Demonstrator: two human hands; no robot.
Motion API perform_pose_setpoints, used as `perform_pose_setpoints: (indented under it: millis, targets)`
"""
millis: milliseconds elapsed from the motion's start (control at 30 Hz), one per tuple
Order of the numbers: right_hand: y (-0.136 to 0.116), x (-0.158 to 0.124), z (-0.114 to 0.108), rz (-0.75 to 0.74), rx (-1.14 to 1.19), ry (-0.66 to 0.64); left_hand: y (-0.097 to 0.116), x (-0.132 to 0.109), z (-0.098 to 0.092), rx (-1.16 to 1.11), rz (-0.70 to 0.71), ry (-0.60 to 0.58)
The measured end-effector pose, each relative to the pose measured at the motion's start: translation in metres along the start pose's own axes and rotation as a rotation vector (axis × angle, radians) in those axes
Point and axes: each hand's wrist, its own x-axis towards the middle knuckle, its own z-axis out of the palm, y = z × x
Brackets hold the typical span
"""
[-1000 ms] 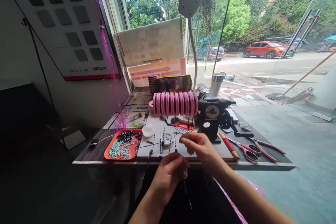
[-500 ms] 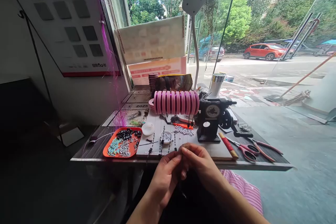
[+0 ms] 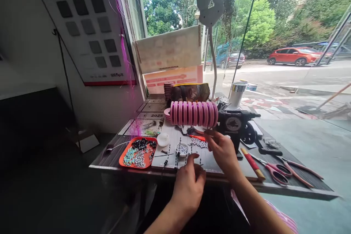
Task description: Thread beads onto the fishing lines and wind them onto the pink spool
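My left hand (image 3: 189, 182) is over the board's front edge, its fingers curled beside black beaded strands (image 3: 176, 153). Whatever lies between those fingers is too small to make out. Higher and to the right, my right hand (image 3: 224, 150) reaches under a row of pink ring-shaped spools (image 3: 194, 113), fingertips drawn together. What they grip, if anything, cannot be made out. Left of my hands, a small white cup (image 3: 182, 150) holds pale beads. More loose pale beads (image 3: 199, 142) lie behind it, near an orange-handled tool (image 3: 196, 137).
An orange tray (image 3: 123, 159) of small metal and coloured parts stands left, beside a white lid (image 3: 163, 139). Right of the board (image 3: 219, 168) are a black hand-cranked winder (image 3: 233, 131), a red-and-yellow stick (image 3: 252, 164), scissors (image 3: 276, 172) and pliers (image 3: 298, 172).
My hands were together at the board's front edge; now they are apart. The right has moved up and forward to the spools, while the left stays low. The view has shifted.
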Motion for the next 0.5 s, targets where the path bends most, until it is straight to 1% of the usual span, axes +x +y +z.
perform_pose_setpoints:
  millis: [100, 167, 233, 333, 433, 500]
  targets:
    - [-0.004, -0.004, -0.002, -0.011, 0.155, -0.023, 0.014, 0.002, -0.004, 0.069, 0.131, 0.128]
    - [-0.008, -0.007, -0.009, 0.017, 0.241, -0.077, 0.025, 0.008, -0.002, 0.033, 0.18, 0.141]
    - [-0.013, -0.01, -0.017, 0.067, 0.325, -0.138, 0.035, 0.017, 0.003, -0.05, 0.168, 0.084]
    - [-0.017, -0.011, -0.024, 0.138, 0.447, -0.209, 0.044, 0.029, 0.014, -0.305, 0.105, -0.04]
    - [-0.016, -0.01, -0.022, 0.233, 0.577, -0.289, 0.044, 0.033, 0.021, -0.577, 0.025, -0.116]
    - [-0.015, -0.009, -0.019, 0.293, 0.677, -0.344, 0.039, 0.031, 0.02, -0.702, -0.049, -0.158]
